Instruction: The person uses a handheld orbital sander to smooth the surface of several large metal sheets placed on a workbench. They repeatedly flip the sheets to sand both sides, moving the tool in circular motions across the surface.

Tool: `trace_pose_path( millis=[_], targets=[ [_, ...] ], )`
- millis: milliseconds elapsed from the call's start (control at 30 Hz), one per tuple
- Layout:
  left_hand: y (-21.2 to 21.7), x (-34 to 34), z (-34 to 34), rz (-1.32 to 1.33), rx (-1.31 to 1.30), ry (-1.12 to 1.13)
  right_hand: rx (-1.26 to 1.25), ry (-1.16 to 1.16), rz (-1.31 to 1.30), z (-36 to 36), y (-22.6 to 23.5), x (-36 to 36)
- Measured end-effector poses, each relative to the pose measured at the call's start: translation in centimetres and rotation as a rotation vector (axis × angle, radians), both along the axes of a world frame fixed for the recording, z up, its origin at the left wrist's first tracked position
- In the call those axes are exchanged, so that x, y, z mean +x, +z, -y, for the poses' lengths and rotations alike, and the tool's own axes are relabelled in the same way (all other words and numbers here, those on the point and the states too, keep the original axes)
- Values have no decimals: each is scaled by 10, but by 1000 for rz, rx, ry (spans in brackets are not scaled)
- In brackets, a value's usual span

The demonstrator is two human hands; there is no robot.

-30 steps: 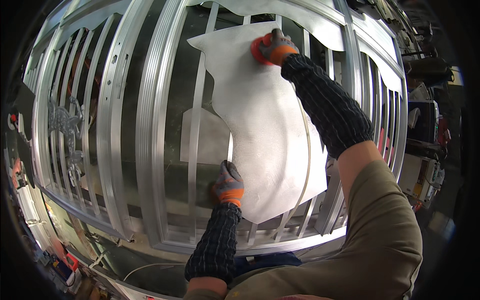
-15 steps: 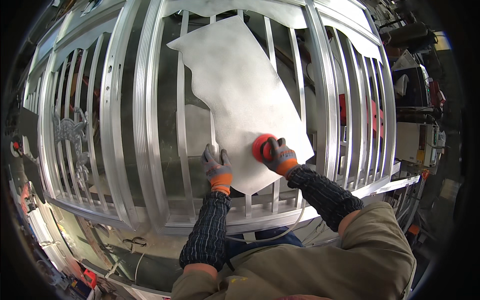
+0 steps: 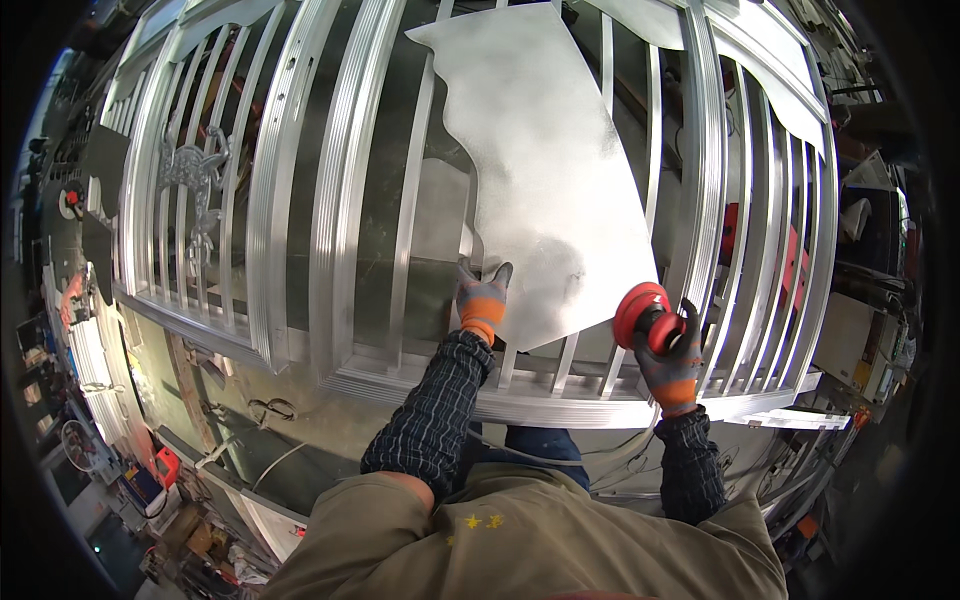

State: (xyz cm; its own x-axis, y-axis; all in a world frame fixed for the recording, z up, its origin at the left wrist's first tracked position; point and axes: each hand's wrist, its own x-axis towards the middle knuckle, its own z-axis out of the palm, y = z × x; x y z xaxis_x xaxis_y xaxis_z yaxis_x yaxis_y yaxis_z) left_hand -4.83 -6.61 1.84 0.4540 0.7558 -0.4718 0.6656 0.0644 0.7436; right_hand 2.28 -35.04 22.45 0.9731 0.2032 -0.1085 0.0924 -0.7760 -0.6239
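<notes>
Gripping a red, round-headed power sander [image 3: 640, 312], the right hand [image 3: 673, 368], in a grey-and-orange glove, is closed about its dark body at the lower right corner of a silver-white metal panel [image 3: 550, 160]. Disc tilted, overlapping that corner in view.

Panel lies across the upright bars of a ridged silver aluminium frame [image 3: 345, 200]. Left edge scalloped, right edge straight and slanting, lower end angled to a blunt point near the bottom rail. Grey smudge on the face near that end. Left hand [image 3: 483, 303], gloved alike, sits at the panel's lower left edge, thumb and finger spread apart; cannot tell whether its grip pinches the sheet.

Open room: dark gaps between bars left of the scalloped edge, a wedge-shaped gap right of the straight edge as far as the ridged upright. A smaller grey sheet [image 3: 440, 215] shows below the bars on the left. Silver cast ornament [image 3: 197, 175] fixed on the far-left bars. Pale hose [image 3: 600, 457] curves below the bottom rail, before the person's body.

Lower left, well apart from the frame: dark blue boxy case [image 3: 142, 490], inside out of sight, a red tool [image 3: 170, 466] just beside it.
</notes>
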Motion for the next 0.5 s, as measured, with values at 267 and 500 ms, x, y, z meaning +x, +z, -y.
trace_pose_path(
  millis=[267,500],
  targets=[
    [80,32,-41,24,-501,-547,84,-144,117,51,30,-8],
    [173,-8,-75,303,-485,-324,245,-278,195,66,57,-10]
  ],
)
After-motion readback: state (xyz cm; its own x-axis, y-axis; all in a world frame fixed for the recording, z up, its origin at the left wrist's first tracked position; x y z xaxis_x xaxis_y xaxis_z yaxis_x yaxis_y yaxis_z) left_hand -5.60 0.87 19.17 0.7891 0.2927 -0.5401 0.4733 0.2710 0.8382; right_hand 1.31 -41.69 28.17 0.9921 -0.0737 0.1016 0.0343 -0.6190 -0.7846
